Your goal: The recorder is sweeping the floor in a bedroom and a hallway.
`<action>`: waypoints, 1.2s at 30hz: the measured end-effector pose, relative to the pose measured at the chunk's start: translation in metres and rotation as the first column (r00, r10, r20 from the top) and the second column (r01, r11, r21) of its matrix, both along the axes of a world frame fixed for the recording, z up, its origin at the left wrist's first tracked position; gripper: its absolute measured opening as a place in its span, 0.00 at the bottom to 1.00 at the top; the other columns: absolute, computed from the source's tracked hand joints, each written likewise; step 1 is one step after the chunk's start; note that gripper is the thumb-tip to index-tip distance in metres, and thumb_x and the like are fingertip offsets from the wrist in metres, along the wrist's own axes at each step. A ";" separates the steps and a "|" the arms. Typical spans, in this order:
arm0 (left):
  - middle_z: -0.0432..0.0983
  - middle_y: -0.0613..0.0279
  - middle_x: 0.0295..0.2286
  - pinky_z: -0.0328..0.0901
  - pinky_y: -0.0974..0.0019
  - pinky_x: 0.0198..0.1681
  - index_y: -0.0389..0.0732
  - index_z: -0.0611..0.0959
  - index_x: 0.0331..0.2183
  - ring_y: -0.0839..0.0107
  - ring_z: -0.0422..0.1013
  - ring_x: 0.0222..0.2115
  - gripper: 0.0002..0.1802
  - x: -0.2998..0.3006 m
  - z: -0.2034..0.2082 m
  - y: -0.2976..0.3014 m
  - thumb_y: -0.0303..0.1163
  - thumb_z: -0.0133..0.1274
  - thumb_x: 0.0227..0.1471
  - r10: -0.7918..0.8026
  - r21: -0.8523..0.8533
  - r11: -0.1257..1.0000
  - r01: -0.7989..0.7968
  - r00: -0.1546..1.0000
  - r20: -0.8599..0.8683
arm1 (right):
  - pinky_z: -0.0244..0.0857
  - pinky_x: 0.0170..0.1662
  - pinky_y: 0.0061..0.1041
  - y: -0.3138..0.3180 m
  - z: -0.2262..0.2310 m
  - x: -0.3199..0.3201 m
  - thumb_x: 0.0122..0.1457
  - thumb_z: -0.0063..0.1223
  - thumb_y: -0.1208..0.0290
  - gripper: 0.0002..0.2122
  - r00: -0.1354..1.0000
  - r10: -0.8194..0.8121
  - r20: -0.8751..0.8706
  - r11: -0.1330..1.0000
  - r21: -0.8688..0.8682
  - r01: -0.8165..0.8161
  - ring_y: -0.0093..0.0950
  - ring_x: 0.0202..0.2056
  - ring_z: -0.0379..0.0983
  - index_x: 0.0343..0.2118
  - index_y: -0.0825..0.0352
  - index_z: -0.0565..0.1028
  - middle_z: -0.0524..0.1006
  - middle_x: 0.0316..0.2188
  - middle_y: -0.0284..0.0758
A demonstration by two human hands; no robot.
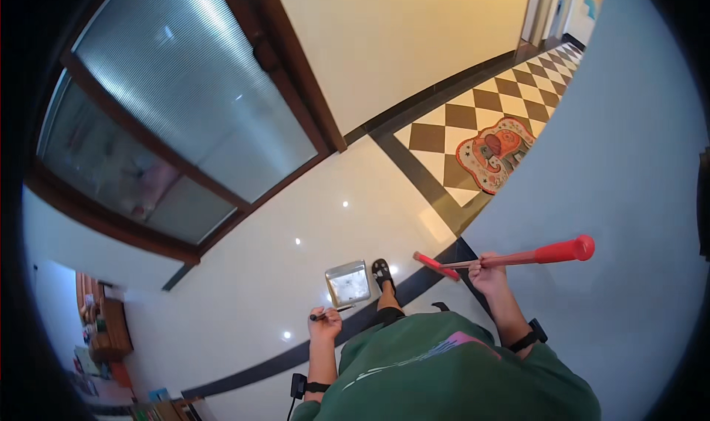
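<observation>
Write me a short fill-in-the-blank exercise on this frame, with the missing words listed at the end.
1. The long pole in the right hand ends in a rounded knob coloured ____.
2. The thin, dark-ended handle is in the person's ____ hand.
3. In the picture, the dark shoe shows just to the ____ of the silvery pan.
4. The mat on the checkered floor pictures an ____.

Missing words: red; left; right; elephant.

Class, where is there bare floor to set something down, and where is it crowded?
Bare: the pale floor between the glass door and the metal tray, stretching toward the checkered tiles.
Crowded: around the tray, with the shoe close on its right and the left hand just below it in view; and right of the shoe, by the red tool.
</observation>
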State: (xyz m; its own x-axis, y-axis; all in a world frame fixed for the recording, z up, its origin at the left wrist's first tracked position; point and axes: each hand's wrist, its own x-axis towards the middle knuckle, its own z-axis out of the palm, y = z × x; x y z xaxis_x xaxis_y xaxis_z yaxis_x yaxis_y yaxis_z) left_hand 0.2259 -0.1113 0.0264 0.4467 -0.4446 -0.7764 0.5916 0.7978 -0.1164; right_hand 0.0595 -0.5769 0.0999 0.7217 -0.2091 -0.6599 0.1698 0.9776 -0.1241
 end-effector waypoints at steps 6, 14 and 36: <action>0.65 0.62 0.17 0.62 0.69 0.21 0.38 0.69 0.21 0.70 0.64 0.17 0.08 0.185 -0.007 -0.118 0.31 0.51 0.40 -0.232 -0.027 0.972 0.233 0.973 0.015 | 0.65 0.25 0.24 -0.046 0.007 0.109 0.53 0.49 0.65 0.08 0.976 -0.144 0.162 0.989 -0.011 0.148 0.27 0.21 0.69 0.23 0.63 0.73 0.72 0.20 0.34; 0.64 0.63 0.17 0.60 0.69 0.19 0.38 0.69 0.23 0.73 0.63 0.15 0.08 0.382 -0.002 -0.297 0.30 0.50 0.40 -0.507 0.014 0.861 0.508 0.861 -0.049 | 0.66 0.26 0.24 -0.152 -0.003 0.266 0.53 0.49 0.66 0.09 0.917 -0.334 0.219 0.939 -0.004 0.343 0.28 0.22 0.68 0.23 0.66 0.74 0.72 0.22 0.37; 0.66 0.63 0.17 0.60 0.69 0.19 0.39 0.69 0.22 0.72 0.64 0.16 0.07 0.743 -0.002 -0.978 0.29 0.50 0.42 -0.855 -0.095 0.501 0.860 0.509 0.101 | 0.65 0.23 0.23 -0.641 0.003 0.490 0.51 0.50 0.68 0.07 0.486 -0.874 -0.001 0.485 -0.063 0.872 0.25 0.19 0.68 0.21 0.63 0.70 0.69 0.16 0.32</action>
